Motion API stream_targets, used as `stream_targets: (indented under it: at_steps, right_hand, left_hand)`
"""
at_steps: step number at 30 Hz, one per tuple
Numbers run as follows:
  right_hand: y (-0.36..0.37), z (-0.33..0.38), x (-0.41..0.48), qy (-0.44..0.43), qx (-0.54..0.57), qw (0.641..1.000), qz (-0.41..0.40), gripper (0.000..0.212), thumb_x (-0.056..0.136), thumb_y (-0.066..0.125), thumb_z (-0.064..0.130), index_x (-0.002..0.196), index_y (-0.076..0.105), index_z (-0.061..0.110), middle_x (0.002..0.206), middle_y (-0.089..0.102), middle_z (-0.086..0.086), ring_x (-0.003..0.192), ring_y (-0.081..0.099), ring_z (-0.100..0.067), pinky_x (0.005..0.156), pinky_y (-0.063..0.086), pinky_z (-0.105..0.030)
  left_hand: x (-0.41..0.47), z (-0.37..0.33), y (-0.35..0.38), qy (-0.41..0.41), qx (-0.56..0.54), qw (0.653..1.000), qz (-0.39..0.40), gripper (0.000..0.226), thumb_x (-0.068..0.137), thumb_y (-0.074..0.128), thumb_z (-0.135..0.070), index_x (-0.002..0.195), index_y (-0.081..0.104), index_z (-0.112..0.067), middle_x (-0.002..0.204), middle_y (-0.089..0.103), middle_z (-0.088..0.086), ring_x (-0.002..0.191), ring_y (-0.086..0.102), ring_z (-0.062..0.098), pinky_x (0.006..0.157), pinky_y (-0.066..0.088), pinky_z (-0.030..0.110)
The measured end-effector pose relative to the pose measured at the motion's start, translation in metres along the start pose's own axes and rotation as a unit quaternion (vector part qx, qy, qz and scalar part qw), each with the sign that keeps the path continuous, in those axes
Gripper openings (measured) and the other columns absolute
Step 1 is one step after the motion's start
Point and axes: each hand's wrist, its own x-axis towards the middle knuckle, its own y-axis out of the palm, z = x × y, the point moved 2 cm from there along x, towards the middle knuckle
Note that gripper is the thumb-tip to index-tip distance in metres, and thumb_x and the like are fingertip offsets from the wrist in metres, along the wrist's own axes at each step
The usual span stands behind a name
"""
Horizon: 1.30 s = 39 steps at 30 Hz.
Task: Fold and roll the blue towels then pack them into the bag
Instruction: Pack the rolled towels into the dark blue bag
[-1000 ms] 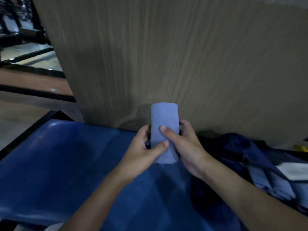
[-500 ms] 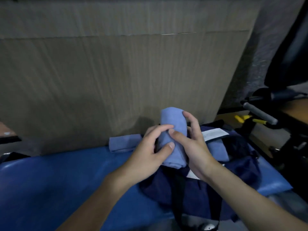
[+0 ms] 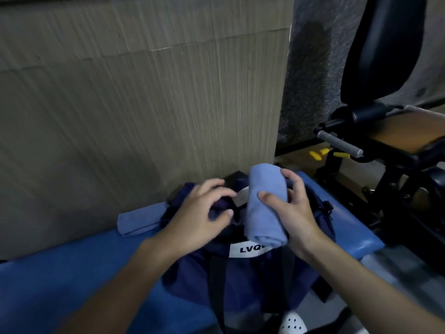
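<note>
My right hand (image 3: 295, 213) grips a rolled light-blue towel (image 3: 266, 208), thumb across its front and fingers behind it, holding it just above the navy bag (image 3: 240, 278). The bag lies on the blue padded bench (image 3: 60, 285) and carries a white label. My left hand (image 3: 202, 213) is off the roll; its curled fingers pinch the bag's dark fabric at the opening. A second blue towel (image 3: 139, 219), folded flat, lies on the bench to the left of the bag against the wall.
A ribbed beige wall panel (image 3: 144, 116) stands right behind the bench. Black gym equipment (image 3: 385, 141) with a grey handle bar and yellow pins is at the right. A white perforated shoe (image 3: 292, 324) shows below the bag.
My view has swung right, from the bench to over the bag. My left hand let go of the roll and took hold of the bag's edge; my right hand alone carries the roll.
</note>
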Motion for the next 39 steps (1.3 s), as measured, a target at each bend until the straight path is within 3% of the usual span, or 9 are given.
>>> stream_targets:
  at_steps: [3, 5, 10, 13, 18, 27, 32, 37, 39]
  right_hand:
    - [-0.018, -0.005, 0.004, 0.028, 0.003, 1.0, -0.005, 0.058, 0.081, 0.076, 0.016, 0.126, 0.047, 0.039, 0.125, 0.061, -0.005, 0.098, 0.069, -0.026, 0.081, 0.058, -0.045]
    - [-0.024, -0.008, 0.003, 0.036, -0.005, 0.999, 0.004, 0.059, 0.081, 0.076, 0.018, 0.128, 0.047, 0.039, 0.125, 0.061, -0.003, 0.098, 0.069, -0.024, 0.079, 0.059, -0.041]
    - [-0.022, -0.013, 0.001, 0.033, -0.022, 0.998, 0.04, 0.057, 0.081, 0.076, 0.017, 0.125, 0.048, 0.041, 0.126, 0.06, 0.0, 0.104, 0.067, -0.021, 0.086, 0.057, -0.042]
    - [-0.02, -0.013, -0.003, 0.039, -0.023, 0.996, 0.073, 0.057, 0.082, 0.074, 0.015, 0.126, 0.049, 0.041, 0.124, 0.06, 0.0, 0.103, 0.067, -0.02, 0.083, 0.058, -0.038]
    - [-0.002, -0.021, 0.0, 0.056, -0.075, 0.986, 0.14, 0.062, 0.077, 0.081, 0.017, 0.124, 0.05, 0.043, 0.122, 0.06, -0.002, 0.104, 0.066, -0.018, 0.081, 0.057, -0.032]
    - [0.069, -0.05, 0.069, 0.12, -0.044, 0.986, 0.104, 0.064, 0.079, 0.078, 0.014, 0.135, 0.048, 0.025, 0.114, 0.065, 0.002, 0.098, 0.068, -0.015, 0.079, 0.057, -0.027]
    - [0.095, -0.067, 0.085, 0.113, -0.085, 0.982, 0.123, 0.07, 0.08, 0.077, 0.015, 0.14, 0.043, 0.025, 0.121, 0.062, 0.002, 0.105, 0.063, -0.013, 0.091, 0.054, -0.028]
    - [0.099, -0.077, 0.093, 0.078, -0.164, 0.979, 0.094, 0.068, 0.084, 0.074, 0.012, 0.143, 0.04, 0.016, 0.112, 0.059, 0.007, 0.097, 0.057, -0.007, 0.071, 0.046, -0.005]
    - [0.104, -0.08, 0.097, 0.054, -0.169, 0.98, 0.084, 0.07, 0.082, 0.076, 0.019, 0.143, 0.042, 0.016, 0.122, 0.06, 0.003, 0.11, 0.058, -0.011, 0.089, 0.049, -0.015]
  left_hand:
    - [0.002, 0.032, 0.001, 0.01, 0.168, 0.985, 0.048, 0.007, 0.089, 0.06, -0.04, 0.089, 0.067, -0.039, 0.154, 0.03, -0.01, 0.146, 0.014, 0.01, 0.117, 0.013, 0.044]
    - [0.003, 0.044, 0.005, 0.034, 0.228, 0.969, 0.086, 0.019, 0.089, 0.054, -0.044, 0.087, 0.071, -0.036, 0.157, 0.029, -0.009, 0.149, 0.005, 0.012, 0.119, 0.002, 0.046]
    - [0.01, 0.055, 0.007, 0.041, 0.327, 0.939, 0.102, 0.046, 0.091, 0.046, -0.045, 0.13, 0.059, -0.023, 0.16, 0.023, -0.011, 0.151, 0.001, 0.012, 0.117, -0.001, 0.058]
    - [0.017, 0.059, 0.001, -0.003, 0.319, 0.945, 0.069, 0.073, 0.086, 0.055, -0.043, 0.15, 0.03, -0.019, 0.163, 0.008, -0.008, 0.15, 0.002, 0.012, 0.118, 0.008, 0.056]
    - [0.028, 0.056, -0.006, -0.067, 0.304, 0.948, 0.065, 0.113, 0.07, 0.071, -0.046, 0.155, 0.001, -0.02, 0.162, -0.012, -0.005, 0.15, -0.004, 0.018, 0.118, 0.015, 0.053]
    - [0.03, 0.05, -0.017, -0.061, 0.279, 0.957, 0.047, 0.113, 0.068, 0.067, -0.022, 0.154, -0.006, -0.019, 0.159, -0.025, -0.007, 0.148, -0.014, 0.017, 0.121, 0.006, 0.046]
    - [0.031, 0.057, -0.029, -0.077, 0.269, 0.959, 0.046, 0.113, 0.071, 0.064, -0.023, 0.154, -0.014, -0.022, 0.157, -0.028, -0.01, 0.147, -0.018, 0.013, 0.121, 0.002, 0.043]
    - [0.026, 0.065, -0.035, -0.094, 0.265, 0.958, 0.064, 0.116, 0.075, 0.065, -0.026, 0.151, -0.023, -0.028, 0.158, -0.024, -0.007, 0.148, -0.015, 0.016, 0.121, 0.002, 0.045]
    - [0.024, 0.064, -0.036, -0.092, 0.253, 0.961, 0.06, 0.117, 0.074, 0.065, -0.025, 0.15, -0.023, -0.028, 0.159, -0.023, -0.007, 0.148, -0.015, 0.016, 0.121, 0.002, 0.046]
